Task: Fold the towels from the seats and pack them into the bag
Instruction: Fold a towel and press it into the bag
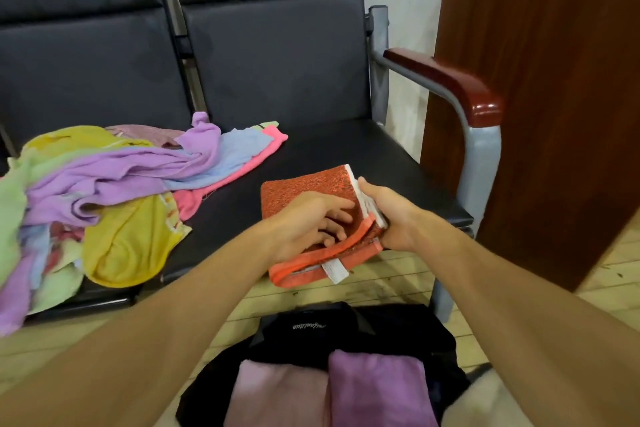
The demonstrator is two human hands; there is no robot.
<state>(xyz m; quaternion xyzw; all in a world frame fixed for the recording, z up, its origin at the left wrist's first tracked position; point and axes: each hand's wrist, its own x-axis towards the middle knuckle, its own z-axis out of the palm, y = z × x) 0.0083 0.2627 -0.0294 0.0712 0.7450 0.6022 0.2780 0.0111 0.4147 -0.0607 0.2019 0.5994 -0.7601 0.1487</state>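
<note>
From the head camera, both bare hands meet on a folded orange-red towel (pixel 311 184) at the front edge of the right black seat (pixel 398 163). The left hand (pixel 304 225) lies palm-down on the towel's top face, its fingers (pixel 337 215) fairly straight and spread, their tips tucked under a raised orange border flap that crosses just beyond them. The right hand (pixel 391 215) grips the towel's right edge, thumb on top and the other fingers curled beneath, pinching the stacked layers where a white underside shows. Just below the left fingertips the towel's lower border hangs past the seat edge, with a small white care label (pixel 334 270) dangling from it. Well to the left of the left hand, a loose pile of unfolded towels (pixel 114 184) in yellow, lilac, pale green, light blue and pink sprawls over the left seat and onto the near part of the right one. Nearer the camera than both hands, between the forearms, an open black bag (pixel 346 326) sits on the wooden floor (pixel 398 274); inside it lie two folded towels side by side, a pale pink towel (pixel 277 395) on the left and a purple towel (pixel 377 381) touching it on the right. Beyond the right hand stands the seat's metal frame with a glossy red-brown armrest (pixel 450 83), and past that a dark wooden panel (pixel 554 97).
</note>
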